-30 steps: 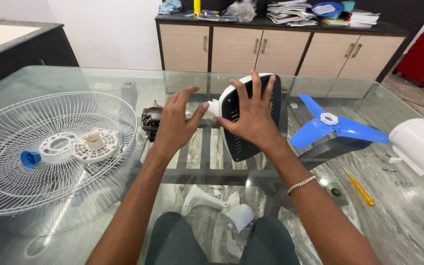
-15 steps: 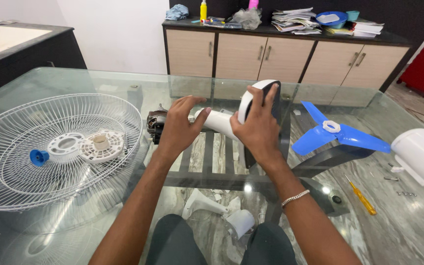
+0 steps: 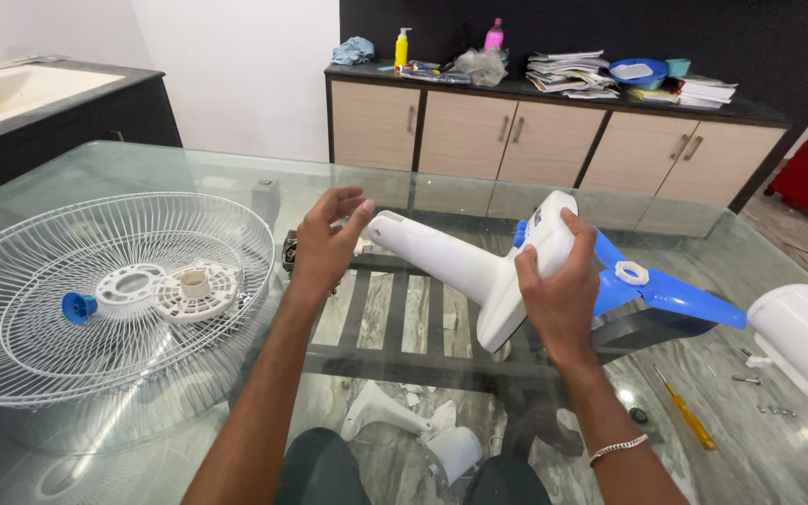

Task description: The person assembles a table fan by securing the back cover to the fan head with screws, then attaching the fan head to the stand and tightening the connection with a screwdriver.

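My right hand (image 3: 558, 285) grips the wide base end of a white fan stand (image 3: 465, 266), which is tilted so its neck points left toward my left hand. My left hand (image 3: 324, 241) hovers open at the neck's tip, fingers spread, not clearly touching it. Behind the left hand a dark fan motor (image 3: 289, 251) lies on the glass table (image 3: 189, 168), mostly hidden. A blue three-blade fan propeller (image 3: 656, 290) with a white hub lies just right of the stand.
A white wire fan guard (image 3: 95, 290) holding a blue knob (image 3: 77, 307) and white round plastic parts lies at left. A white motor cover (image 3: 801, 332), a yellow screwdriver (image 3: 685, 407) and loose screws lie at right. A cluttered wooden cabinet (image 3: 554, 136) stands behind.
My right hand turned the stand from showing its dark underside to its white top, laying it lower with the neck pointing left. The left hand lifted slightly and stayed open.
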